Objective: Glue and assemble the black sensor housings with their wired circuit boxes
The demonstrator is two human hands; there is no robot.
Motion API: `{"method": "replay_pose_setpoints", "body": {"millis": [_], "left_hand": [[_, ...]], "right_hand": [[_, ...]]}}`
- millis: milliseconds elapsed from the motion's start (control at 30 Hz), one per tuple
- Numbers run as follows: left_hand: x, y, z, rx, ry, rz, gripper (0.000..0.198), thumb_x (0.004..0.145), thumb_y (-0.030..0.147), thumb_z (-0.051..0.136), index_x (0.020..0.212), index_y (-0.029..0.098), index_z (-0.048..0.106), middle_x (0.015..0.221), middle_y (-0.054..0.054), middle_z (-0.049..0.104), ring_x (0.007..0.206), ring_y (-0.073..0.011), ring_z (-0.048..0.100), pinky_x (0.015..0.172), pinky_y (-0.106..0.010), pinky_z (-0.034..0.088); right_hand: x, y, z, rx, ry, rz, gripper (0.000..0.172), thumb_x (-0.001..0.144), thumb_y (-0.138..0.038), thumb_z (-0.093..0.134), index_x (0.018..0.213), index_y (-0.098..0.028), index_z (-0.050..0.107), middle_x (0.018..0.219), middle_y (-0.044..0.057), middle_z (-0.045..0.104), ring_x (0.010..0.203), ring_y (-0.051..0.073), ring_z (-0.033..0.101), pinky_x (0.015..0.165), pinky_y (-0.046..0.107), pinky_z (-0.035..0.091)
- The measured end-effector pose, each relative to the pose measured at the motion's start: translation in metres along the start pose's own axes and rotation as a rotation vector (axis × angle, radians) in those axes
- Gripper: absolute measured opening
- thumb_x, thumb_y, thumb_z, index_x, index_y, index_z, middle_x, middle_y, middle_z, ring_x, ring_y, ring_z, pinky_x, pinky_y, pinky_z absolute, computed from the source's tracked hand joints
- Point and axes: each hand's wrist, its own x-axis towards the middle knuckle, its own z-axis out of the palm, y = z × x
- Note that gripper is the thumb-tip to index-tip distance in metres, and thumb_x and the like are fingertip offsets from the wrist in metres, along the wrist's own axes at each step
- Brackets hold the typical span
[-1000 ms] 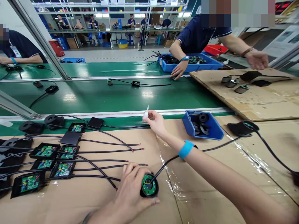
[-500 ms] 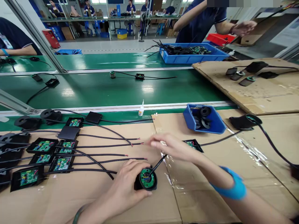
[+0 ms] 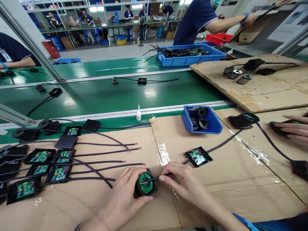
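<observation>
My left hand (image 3: 130, 192) wraps round a black round housing (image 3: 154, 189) that rests on the cardboard. Inside its mouth sits a green ring-shaped circuit board (image 3: 150, 186) with thin coloured wires at the centre. A black cable (image 3: 155, 178) comes out of the housing, and my right hand (image 3: 180, 181) pinches it just to the right. Beyond that hand lies an open black box with a green circuit board (image 3: 198, 157), a cable running from it to another black housing (image 3: 243, 120).
Several open black boxes with boards (image 3: 39, 156) and cables lie at left. A blue bin (image 3: 216, 126) of black rings and a small white bottle (image 3: 138, 114) stand beyond my hands. Another person's hand (image 3: 295, 128) is at the right edge. A green conveyor (image 3: 96, 96) runs behind.
My right hand has come down and back and now pinches the cable, which lies lower. My left hand still holds the housing. Another person's hand has appeared at right. The view has shifted slightly.
</observation>
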Motion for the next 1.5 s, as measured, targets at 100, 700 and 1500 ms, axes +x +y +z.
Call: {"method": "replay_pose_setpoints", "body": {"millis": [100,700,1500], "left_hand": [[0.008,0.009,-0.025,0.041,-0.21,-0.063,0.068,0.066,0.03,0.086,0.126,0.023,0.055,0.132,-0.006,0.056,0.126,-0.026,0.05,0.109,-0.04,0.039],[0.325,0.15,0.066,0.668,-0.104,0.618,0.015,0.09,0.023,0.062,0.09,0.008,0.067,0.098,-0.011,0.065,0.097,-0.022,0.06,0.087,-0.041,0.048],[0.214,0.047,-0.006,0.528,-0.409,0.719,0.047,0.075,0.006,0.065,0.12,0.018,0.065,0.12,-0.01,0.061,0.109,-0.0231,0.058,0.097,-0.034,0.048]], "right_hand": [[-0.001,0.001,0.002,0.034,0.034,-0.014,0.023,0.092,-0.025,0.061,0.072,-0.015,0.06,0.065,-0.001,0.057,0.064,0.011,0.052,0.06,0.022,0.034],[-0.002,0.043,0.037,-0.13,0.153,-0.221,0.033,0.085,-0.047,0.067,0.074,-0.016,0.058,0.068,-0.001,0.059,0.07,0.013,0.057,0.073,0.028,0.039],[-0.013,0.013,0.009,0.083,0.111,-0.135,0.006,0.092,-0.02,0.057,0.087,-0.017,0.057,0.077,0.0,0.058,0.072,0.013,0.051,0.076,0.028,0.036]]}}
